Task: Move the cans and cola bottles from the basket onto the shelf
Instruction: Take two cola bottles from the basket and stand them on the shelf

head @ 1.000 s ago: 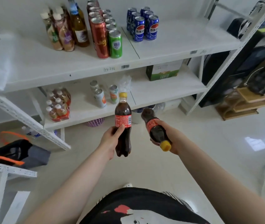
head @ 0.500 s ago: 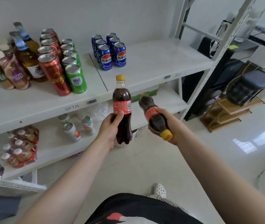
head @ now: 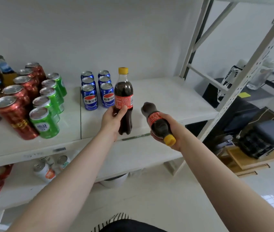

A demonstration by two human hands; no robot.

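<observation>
Yellow-capped upright cola bottle [head: 123,101] in left hand [head: 112,119]; tilted cola bottle [head: 158,123] in right hand [head: 171,131].

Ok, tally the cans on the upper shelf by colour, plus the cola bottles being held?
Blue metal cans: 6
Green metal cans: 5
Red metal cans: 5
Yellow-capped plastic cola bottles: 2
Total: 18

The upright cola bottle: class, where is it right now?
In the head view, the upright cola bottle is held by the left hand, just right of the blue cans.
</observation>
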